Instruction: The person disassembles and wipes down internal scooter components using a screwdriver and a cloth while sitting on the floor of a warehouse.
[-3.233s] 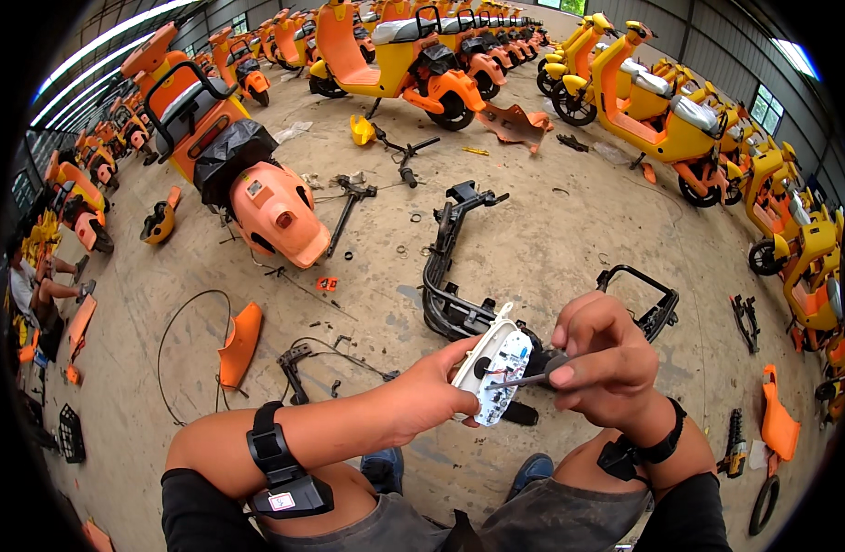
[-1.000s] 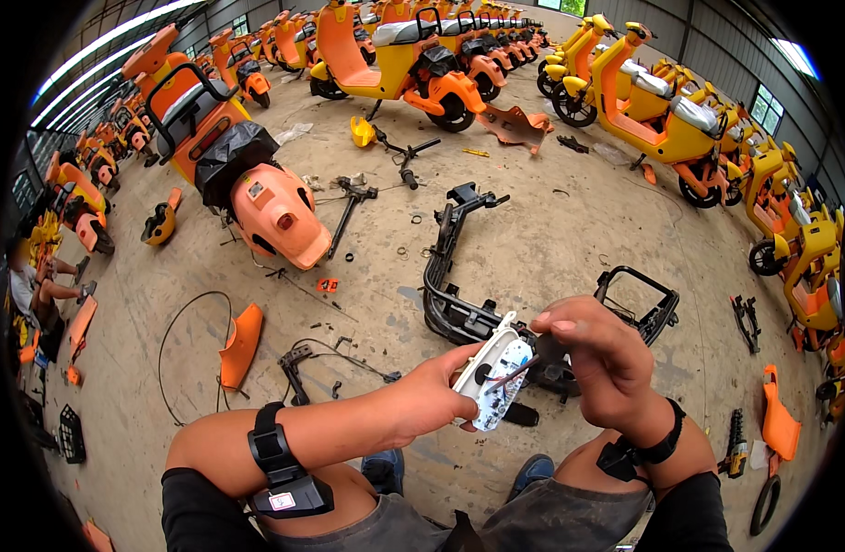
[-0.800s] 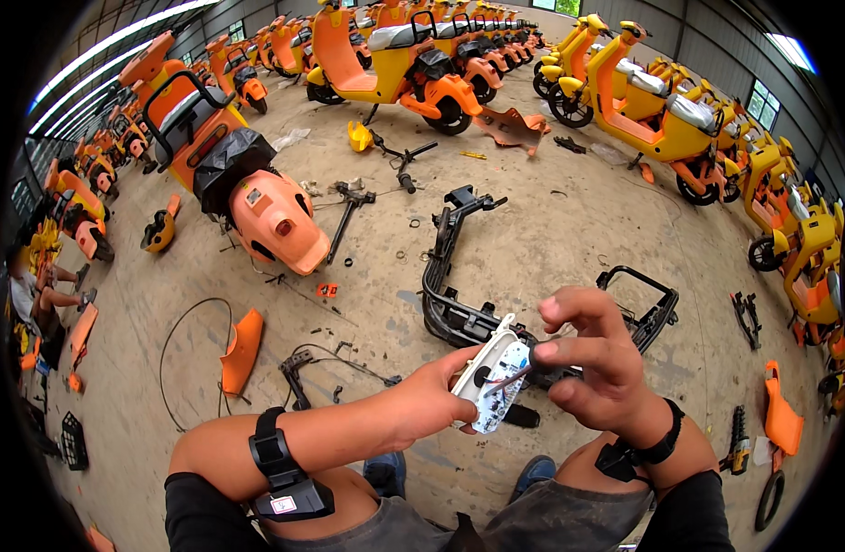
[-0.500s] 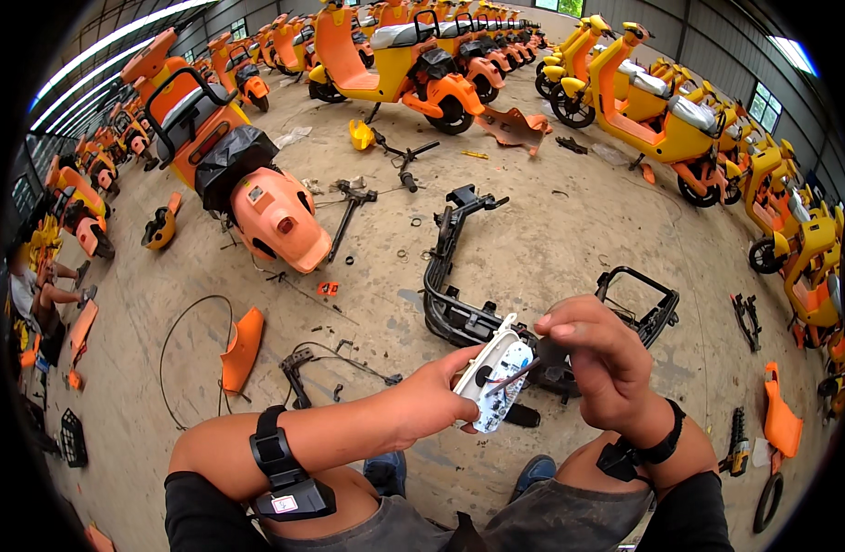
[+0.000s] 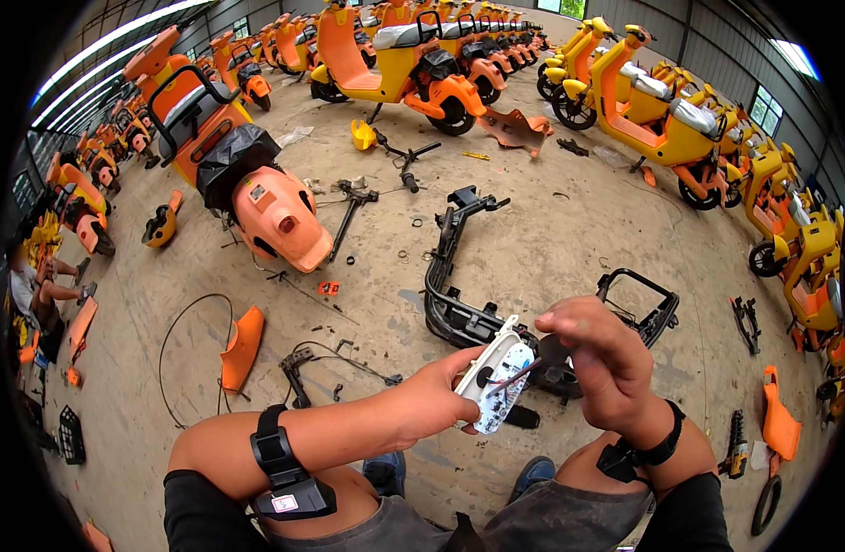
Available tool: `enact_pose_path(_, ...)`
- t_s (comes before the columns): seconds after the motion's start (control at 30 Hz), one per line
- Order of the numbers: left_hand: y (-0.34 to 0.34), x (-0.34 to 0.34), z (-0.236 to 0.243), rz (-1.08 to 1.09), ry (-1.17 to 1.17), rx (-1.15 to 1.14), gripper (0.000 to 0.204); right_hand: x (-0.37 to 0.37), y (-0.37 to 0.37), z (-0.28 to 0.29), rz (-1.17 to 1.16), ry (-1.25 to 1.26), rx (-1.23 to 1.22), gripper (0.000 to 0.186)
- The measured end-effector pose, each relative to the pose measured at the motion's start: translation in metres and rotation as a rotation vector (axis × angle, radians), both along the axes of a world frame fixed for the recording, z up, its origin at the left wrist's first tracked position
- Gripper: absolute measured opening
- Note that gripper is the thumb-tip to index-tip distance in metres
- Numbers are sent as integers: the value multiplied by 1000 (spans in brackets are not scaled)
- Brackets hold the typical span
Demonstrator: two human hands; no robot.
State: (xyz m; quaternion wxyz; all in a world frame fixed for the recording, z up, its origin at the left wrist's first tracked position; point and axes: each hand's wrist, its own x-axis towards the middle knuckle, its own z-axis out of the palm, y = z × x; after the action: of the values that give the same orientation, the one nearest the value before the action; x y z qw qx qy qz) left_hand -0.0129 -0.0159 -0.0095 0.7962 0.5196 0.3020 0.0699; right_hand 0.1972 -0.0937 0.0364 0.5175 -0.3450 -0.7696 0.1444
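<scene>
My left hand (image 5: 441,391) is closed on a white lamp housing (image 5: 489,361) with a circuit board (image 5: 503,396) covered in small parts and a black round piece on its face. My right hand (image 5: 597,359) is curled just right of the housing, holding a dark rounded piece (image 5: 553,351). A thin dark length runs from that piece down to the board; I cannot tell whether it is a tool shaft or a lead. Both forearms rest near my knees, above the floor.
A black scooter frame (image 5: 450,262) lies ahead among cables, an orange panel (image 5: 241,345) and small parts. A drill (image 5: 738,451) lies at right beside another orange panel (image 5: 780,419). Rows of scooters (image 5: 386,64) surround the area. Another person (image 5: 36,285) sits at far left.
My right hand has shifted and curled differently, its fingers briefly spreading about 0.8 seconds ago and then folding again. My left hand keeps the housing in nearly the same place.
</scene>
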Motion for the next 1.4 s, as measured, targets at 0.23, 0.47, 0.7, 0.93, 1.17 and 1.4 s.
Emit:
enact_pose_path(0.23,0,1,0,9,-6,-10,78,-1,3,-5,22,-52,136,29)
enact_pose_path(0.47,-1,0,2,13,11,-6,79,1,1,-1,7,-13,10,28)
enact_pose_path(0.7,-1,0,4,-5,3,2,78,2,6,-5,-4,-90,164,27)
enact_pose_path(0.93,0,1,-3,0,11,15,78,-6,-3,-2,-18,125,-62,28)
enact_pose_path(1.17,-1,-1,2,-4,19,5,80,2,7,-5,49,-71,133,33)
enact_pose_path(1.4,-1,0,0,-7,3,-7,80,3,0,1,13,-47,-34,38)
